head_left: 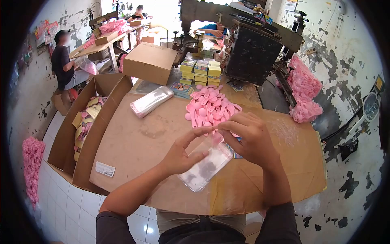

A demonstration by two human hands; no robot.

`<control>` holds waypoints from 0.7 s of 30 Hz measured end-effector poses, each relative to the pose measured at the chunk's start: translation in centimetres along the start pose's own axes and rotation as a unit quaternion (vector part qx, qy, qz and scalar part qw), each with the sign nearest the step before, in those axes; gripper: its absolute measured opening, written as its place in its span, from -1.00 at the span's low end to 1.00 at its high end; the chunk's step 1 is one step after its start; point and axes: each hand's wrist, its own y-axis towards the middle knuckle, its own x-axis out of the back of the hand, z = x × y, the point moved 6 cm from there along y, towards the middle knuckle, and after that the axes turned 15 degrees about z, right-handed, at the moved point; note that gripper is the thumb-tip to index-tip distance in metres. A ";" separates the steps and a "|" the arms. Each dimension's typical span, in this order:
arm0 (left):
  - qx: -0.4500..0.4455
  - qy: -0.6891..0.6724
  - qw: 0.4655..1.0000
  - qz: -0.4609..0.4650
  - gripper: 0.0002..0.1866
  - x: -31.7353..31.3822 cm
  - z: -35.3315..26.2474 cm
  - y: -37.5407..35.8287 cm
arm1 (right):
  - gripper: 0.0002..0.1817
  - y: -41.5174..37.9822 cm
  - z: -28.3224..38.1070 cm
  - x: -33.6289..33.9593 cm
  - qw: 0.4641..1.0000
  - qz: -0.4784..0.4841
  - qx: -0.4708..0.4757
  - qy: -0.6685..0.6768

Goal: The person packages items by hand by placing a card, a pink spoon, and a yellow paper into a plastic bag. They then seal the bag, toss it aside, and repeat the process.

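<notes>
My left hand (185,151) and my right hand (252,136) meet at the fingertips above the cardboard-covered table. Between them hangs a small clear plastic bag (214,141), with something pink showing at it. My right thumb and index finger pinch its upper edge. The left index finger touches the same edge, its thumb lower down at the bag's side. Under my hands lies a stack of clear plastic bags (203,173). Just beyond is a heap of pink plastic spoons (211,106). A printed card (238,153) partly shows beneath my right hand.
Stacks of yellow-edged cards (199,73) stand behind the spoons. Another bundle of clear bags (152,101) lies left of them. An open carton (83,162) of packed pieces borders the table's left side. A dark machine (252,53) and pink bags (302,89) are at right. People work farther back.
</notes>
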 end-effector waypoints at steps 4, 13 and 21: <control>0.008 0.056 0.998 -0.021 -0.44 -1.0 -0.8 0.0 | -0.90 -0.1 -1.0 -1.5 0.992 0.002 -0.067 0.107; 0.096 -0.211 0.973 -0.008 -0.59 -0.4 1.0 -0.1 | -0.84 -0.5 -4.2 -4.1 0.935 0.035 -0.180 0.303; 0.080 -0.212 0.974 -0.025 -0.63 -0.2 0.7 0.1 | -0.82 -0.2 -3.0 -3.1 0.990 -0.108 -0.044 0.080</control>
